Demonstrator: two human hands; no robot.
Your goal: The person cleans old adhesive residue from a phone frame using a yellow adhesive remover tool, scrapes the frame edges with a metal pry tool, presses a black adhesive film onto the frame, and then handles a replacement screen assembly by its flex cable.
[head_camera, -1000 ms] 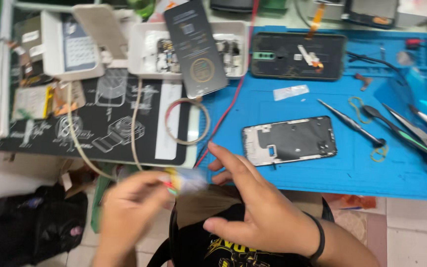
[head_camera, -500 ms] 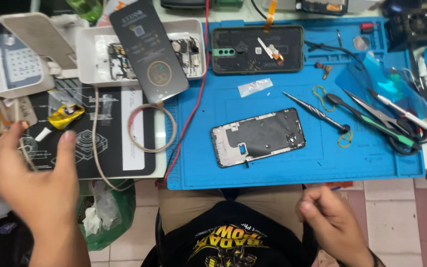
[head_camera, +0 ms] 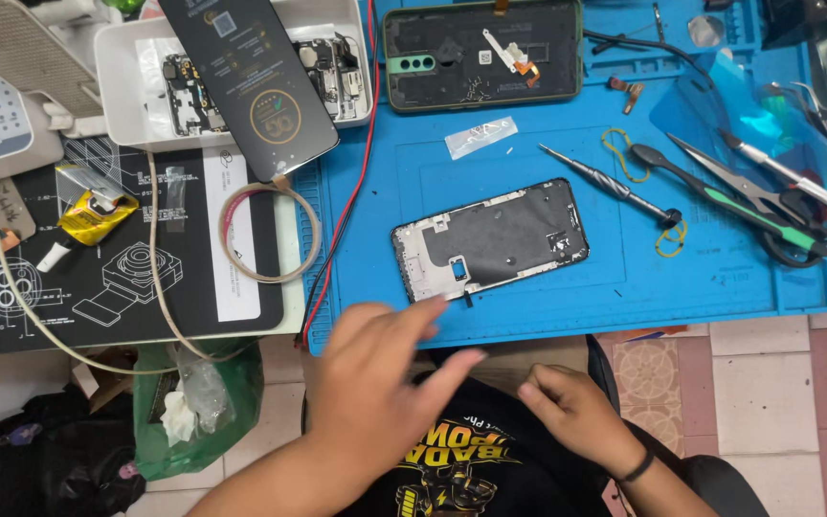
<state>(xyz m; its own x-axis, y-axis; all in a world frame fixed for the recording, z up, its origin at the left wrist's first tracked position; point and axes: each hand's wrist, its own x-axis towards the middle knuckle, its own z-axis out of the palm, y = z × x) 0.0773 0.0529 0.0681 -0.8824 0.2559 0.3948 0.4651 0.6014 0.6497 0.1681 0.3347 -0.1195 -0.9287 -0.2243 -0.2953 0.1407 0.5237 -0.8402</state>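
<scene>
**Black phone frame on blue mat**

Black phone frame (head_camera: 492,239) lies flat on the blue mat (head_camera: 720,278). Left hand (head_camera: 375,378) hovers just below it, fingers spread, empty. Right hand (head_camera: 576,412) rests loosely curled, empty, over the lap.

Phone repair workbench: blue mat (head_camera: 567,287), opened phone frame (head_camera: 490,241), tweezers (head_camera: 748,191)

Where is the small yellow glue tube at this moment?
In the head view, the yellow glue tube lies far left on the black mat, left of the tape ring.
</scene>
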